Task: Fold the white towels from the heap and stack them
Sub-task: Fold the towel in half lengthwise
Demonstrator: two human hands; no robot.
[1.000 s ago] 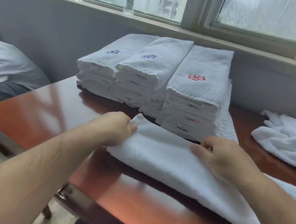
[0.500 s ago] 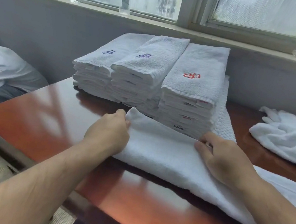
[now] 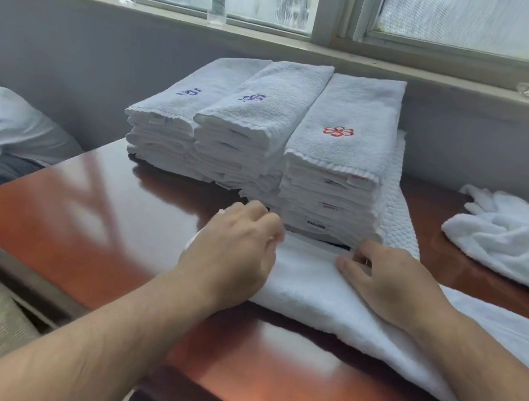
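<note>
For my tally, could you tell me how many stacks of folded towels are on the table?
3, side by side: left stack, middle stack, right stack. Any behind them would be hidden.

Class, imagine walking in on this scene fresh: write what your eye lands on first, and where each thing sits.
Three neat stacks of folded towels stand side by side at the back of the glossy reddish table, the right one bearing a red flower emblem. In front, the left hand and right hand grip the far edge of a long towel. A rumpled heap lies at the far right.
</note>
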